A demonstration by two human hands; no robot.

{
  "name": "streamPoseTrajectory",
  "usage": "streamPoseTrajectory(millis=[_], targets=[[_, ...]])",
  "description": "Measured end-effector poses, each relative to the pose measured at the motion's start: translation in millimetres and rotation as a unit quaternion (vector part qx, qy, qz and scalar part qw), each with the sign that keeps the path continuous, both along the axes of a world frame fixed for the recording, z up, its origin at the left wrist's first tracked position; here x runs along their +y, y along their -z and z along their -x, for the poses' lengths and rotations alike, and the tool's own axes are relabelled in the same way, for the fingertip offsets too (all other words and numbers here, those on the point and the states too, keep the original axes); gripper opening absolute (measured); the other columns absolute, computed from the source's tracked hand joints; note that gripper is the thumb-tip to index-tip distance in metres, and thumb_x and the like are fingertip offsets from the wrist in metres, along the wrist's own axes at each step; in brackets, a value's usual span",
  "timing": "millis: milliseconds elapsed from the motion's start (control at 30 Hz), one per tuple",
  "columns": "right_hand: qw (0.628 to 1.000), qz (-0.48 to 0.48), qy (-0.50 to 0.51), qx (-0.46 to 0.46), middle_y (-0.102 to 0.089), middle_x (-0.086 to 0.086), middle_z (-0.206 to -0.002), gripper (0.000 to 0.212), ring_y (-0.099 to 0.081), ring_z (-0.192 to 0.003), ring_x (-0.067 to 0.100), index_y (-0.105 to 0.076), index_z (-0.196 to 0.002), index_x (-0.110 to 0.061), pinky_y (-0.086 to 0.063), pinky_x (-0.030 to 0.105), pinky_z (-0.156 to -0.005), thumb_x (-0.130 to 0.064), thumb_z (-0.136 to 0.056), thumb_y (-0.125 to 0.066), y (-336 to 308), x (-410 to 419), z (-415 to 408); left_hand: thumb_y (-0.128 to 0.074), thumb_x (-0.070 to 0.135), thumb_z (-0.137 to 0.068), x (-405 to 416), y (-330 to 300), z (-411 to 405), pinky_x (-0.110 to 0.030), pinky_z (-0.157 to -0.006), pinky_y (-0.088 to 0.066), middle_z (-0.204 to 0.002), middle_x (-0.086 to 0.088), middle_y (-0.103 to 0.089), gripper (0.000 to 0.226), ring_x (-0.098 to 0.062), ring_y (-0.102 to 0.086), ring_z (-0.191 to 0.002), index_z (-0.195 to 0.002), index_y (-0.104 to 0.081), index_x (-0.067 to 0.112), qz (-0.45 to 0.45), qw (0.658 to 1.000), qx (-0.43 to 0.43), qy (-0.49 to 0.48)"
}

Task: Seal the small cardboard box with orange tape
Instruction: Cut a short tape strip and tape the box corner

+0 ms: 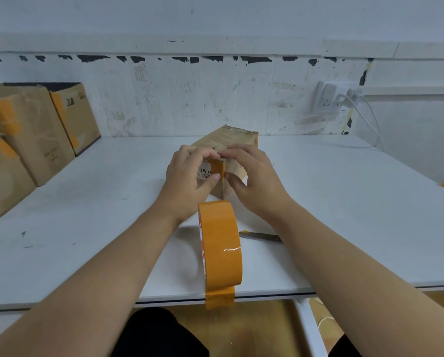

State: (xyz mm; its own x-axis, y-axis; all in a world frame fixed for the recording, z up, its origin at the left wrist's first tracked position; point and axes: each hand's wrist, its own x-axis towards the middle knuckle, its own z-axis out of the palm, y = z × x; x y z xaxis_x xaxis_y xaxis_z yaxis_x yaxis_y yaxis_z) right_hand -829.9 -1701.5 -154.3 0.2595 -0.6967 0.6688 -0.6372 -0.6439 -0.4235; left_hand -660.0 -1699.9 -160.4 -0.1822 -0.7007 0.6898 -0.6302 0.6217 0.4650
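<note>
A small cardboard box [237, 140] stands on the white table [344, 202], one corner turned toward me. A strip of orange tape [217, 167] runs down its near corner edge. My left hand [187, 173] rests on the box's left face, thumb pressing the strip's lower end. My right hand [254, 176] lies on the right face and top, thumb against the same strip. The orange tape roll [220, 246] stands on edge near the table's front, its loose end hanging over the edge. A knife [260, 237] lies just right of the roll, partly under my right forearm.
Several larger cardboard boxes [30, 135] with orange tape patches are stacked at the left of the table against the wall. A white power strip [330, 97] with a cable is mounted on the back wall at right. A tiny orange scrap [443, 184] lies at the far right.
</note>
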Motion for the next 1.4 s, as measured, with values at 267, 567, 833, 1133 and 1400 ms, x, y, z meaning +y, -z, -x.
streamPoseTrajectory(millis=[267, 567, 833, 1133, 1400], targets=[[1.0, -0.005, 0.004, 0.028, -0.052, 0.0, -0.131, 0.048, -0.044, -0.126, 0.019, -0.057, -0.127, -0.019, -0.034, 0.032, -0.107, -0.009, -0.081, -0.067, 0.8, 0.9, 0.6, -0.071, 0.015, -0.082, 0.5, 0.1, 0.7, -0.048, -0.098, -0.041, -0.107, 0.011, -0.038, 0.037, -0.008, -0.04, -0.106, -0.115, -0.057, 0.024, 0.012, 1.0, -0.008, -0.01], [1.0, -0.007, -0.012, 0.015, -0.051, 0.002, -0.131, 0.043, -0.043, -0.127, 0.019, -0.057, -0.127, -0.018, -0.034, 0.034, -0.107, -0.015, -0.085, -0.066, 1.7, 0.8, 0.6, -0.073, 0.016, -0.08, -6.9, 5.8, -2.3, -0.049, -0.095, -0.042, -0.112, 0.003, -0.047, 0.043, -0.008, -0.041, -0.106, -0.113, -0.052, 0.033, 0.034, 0.999, -0.019, -0.008], [1.0, -0.012, 0.001, 0.007, -0.052, 0.002, -0.131, 0.04, -0.044, -0.127, 0.02, -0.059, -0.126, -0.018, -0.036, 0.036, -0.106, -0.014, -0.086, -0.064, 0.8, 2.0, -1.5, -0.074, 0.013, -0.08, -6.6, 3.3, -0.1, -0.05, -0.095, -0.04, -0.113, -0.007, -0.054, 0.042, -0.011, -0.04, -0.105, -0.111, -0.052, 0.031, 0.022, 0.999, -0.022, -0.018], [1.0, 0.005, 0.003, -0.017, -0.058, 0.001, -0.126, 0.035, -0.048, -0.123, 0.017, -0.063, -0.122, -0.019, -0.038, 0.032, -0.104, -0.012, -0.088, -0.062, 1.1, 0.4, -0.5, -0.064, 0.016, -0.089, -5.4, 1.2, -0.3, -0.045, -0.09, -0.043, -0.108, -0.006, -0.056, 0.021, -0.016, -0.047, -0.103, -0.11, -0.062, 0.018, 0.035, 0.999, -0.024, -0.03], [0.999, 0.008, 0.014, -0.049, -0.063, 0.0, -0.122, 0.029, -0.053, -0.117, 0.014, -0.068, -0.116, -0.023, -0.041, 0.027, -0.098, -0.013, -0.09, -0.06, -0.7, -3.4, -1.6, -0.061, 0.02, -0.092, -6.7, -2.3, 1.4, -0.03, -0.076, -0.036, -0.096, 0.002, -0.054, 0.012, -0.012, -0.047, -0.09, -0.103, -0.066, 0.018, 0.068, 0.996, -0.022, -0.051]])
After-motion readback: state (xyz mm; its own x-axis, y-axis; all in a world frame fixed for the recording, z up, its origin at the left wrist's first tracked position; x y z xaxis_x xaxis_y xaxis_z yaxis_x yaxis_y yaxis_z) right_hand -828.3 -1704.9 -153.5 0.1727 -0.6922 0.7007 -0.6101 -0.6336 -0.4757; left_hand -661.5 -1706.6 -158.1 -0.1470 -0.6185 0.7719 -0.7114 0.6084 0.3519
